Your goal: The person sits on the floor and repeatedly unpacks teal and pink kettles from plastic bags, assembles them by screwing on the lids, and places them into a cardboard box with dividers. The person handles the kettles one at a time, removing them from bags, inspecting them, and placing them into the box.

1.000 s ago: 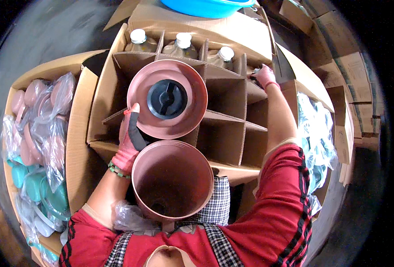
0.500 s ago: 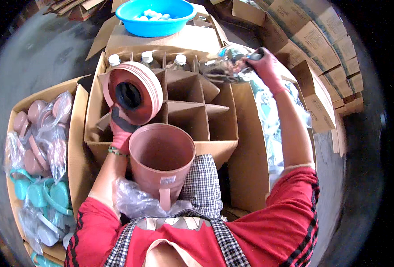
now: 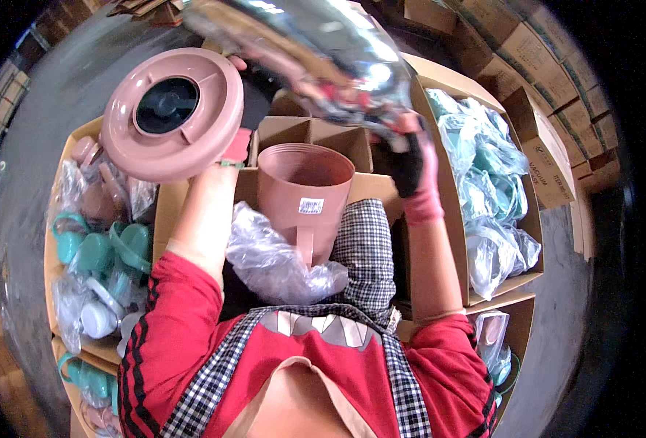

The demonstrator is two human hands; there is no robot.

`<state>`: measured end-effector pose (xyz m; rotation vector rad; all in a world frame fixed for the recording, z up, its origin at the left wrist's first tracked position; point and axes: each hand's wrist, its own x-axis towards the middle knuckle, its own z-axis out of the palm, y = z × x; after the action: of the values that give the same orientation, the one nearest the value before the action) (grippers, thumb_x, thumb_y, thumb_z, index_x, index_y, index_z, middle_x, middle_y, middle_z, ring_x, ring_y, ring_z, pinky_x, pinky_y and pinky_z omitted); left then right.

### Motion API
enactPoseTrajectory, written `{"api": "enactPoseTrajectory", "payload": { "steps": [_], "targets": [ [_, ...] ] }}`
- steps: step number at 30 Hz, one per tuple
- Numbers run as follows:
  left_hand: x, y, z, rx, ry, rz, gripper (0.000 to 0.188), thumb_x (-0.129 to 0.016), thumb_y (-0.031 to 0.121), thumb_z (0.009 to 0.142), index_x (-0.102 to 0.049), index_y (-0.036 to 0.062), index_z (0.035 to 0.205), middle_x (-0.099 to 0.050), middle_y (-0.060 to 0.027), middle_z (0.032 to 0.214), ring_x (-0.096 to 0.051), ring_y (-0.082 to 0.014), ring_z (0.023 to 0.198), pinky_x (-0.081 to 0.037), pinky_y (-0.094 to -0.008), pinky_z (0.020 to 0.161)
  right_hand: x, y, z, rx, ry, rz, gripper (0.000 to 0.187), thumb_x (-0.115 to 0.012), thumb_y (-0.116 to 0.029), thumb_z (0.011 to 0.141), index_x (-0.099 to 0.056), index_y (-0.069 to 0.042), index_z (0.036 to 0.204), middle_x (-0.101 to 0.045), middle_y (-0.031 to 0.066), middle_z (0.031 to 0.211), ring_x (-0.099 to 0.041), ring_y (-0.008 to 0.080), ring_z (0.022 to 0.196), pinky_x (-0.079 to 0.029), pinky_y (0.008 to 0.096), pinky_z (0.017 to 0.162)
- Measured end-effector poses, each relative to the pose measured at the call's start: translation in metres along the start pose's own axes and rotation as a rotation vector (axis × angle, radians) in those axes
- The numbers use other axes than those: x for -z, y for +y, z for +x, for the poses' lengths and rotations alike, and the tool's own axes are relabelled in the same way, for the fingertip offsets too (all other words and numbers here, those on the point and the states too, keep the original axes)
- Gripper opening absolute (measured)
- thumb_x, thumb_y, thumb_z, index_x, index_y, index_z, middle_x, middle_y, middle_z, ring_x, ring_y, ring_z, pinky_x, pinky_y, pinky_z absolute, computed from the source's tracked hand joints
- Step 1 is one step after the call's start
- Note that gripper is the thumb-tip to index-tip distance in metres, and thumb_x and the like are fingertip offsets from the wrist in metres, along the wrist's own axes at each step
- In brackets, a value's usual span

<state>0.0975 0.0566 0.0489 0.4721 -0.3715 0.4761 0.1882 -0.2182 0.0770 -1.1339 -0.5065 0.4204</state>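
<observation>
My left hand [image 3: 234,146] holds up a round pink lid [image 3: 173,113] with a black centre, tilted toward me at the upper left. My right hand [image 3: 410,164], in a black and pink glove, grips a clear plastic-wrapped item [image 3: 308,55] raised across the top of the view. A pink jug [image 3: 305,193] with a handle stands upright on my lap between both arms. A crumpled clear plastic bag [image 3: 279,259] lies against the jug's left side.
A cardboard box with dividers [image 3: 312,131] sits behind the jug. A box on the left [image 3: 100,241] holds bagged green and pink jugs. A box on the right [image 3: 483,197] holds bagged teal items. Stacked cartons [image 3: 556,95] stand at the upper right.
My left hand lifted the pink lid up and away from the divided box. My right hand brought the plastic-wrapped item up over the box. The view tilted down toward my lap.
</observation>
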Motion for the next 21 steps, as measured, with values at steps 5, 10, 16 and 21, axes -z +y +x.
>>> {"api": "enactPoseTrajectory", "payload": {
  "steps": [5, 10, 16, 21],
  "targets": [
    [0.007, 0.034, -0.01, -0.148, 0.202, 0.194, 0.032, -0.048, 0.028, 0.079, -0.048, 0.0012, 0.097, -0.05, -0.0166, 0.104, -0.048, -0.0294, 0.095, -0.036, -0.0419, 0.088, -0.018, 0.038, 0.022, 0.018, -0.474, -0.267, 0.077, -0.067, -0.018, 0.068, -0.022, -0.004, 0.129, -0.048, 0.0069, 0.11, -0.048, 0.0138, 0.095, -0.038, 0.0255, 0.083],
    [0.006, 0.034, -0.048, -0.072, 0.28, 0.431, 0.033, -0.048, 0.028, 0.079, -0.048, 0.0008, 0.098, -0.049, -0.0167, 0.105, -0.048, -0.0293, 0.095, -0.036, -0.0415, 0.088, -0.01, 0.09, 0.026, -0.049, -0.325, -0.13, 0.05, -0.045, -0.052, 0.079, -0.047, -0.002, 0.087, -0.049, 0.0028, 0.084, -0.044, 0.0114, 0.077, -0.038, 0.0245, 0.069],
    [-0.003, 0.017, -0.102, 0.096, 0.317, 0.662, 0.033, -0.047, 0.028, 0.08, -0.047, 0.0002, 0.098, -0.049, -0.0169, 0.106, -0.048, -0.0292, 0.096, -0.036, -0.0409, 0.088, -0.023, 0.087, 0.012, -0.005, -0.125, -0.067, 0.051, -0.051, -0.037, 0.081, -0.036, 0.0, 0.112, -0.044, 0.0039, 0.098, -0.043, 0.0127, 0.082, -0.037, 0.024, 0.075],
    [-0.011, -0.003, -0.108, 0.169, 0.271, 0.724, 0.034, -0.047, 0.028, 0.08, -0.047, -0.0003, 0.099, -0.048, -0.0171, 0.106, -0.048, -0.029, 0.097, -0.037, -0.0404, 0.088, -0.016, 0.064, 0.015, 0.062, -0.46, -0.271, 0.077, -0.069, -0.019, 0.066, -0.025, -0.002, 0.128, -0.039, 0.0119, 0.123, -0.038, 0.0181, 0.111, -0.032, 0.0292, 0.092]
  ]
}}
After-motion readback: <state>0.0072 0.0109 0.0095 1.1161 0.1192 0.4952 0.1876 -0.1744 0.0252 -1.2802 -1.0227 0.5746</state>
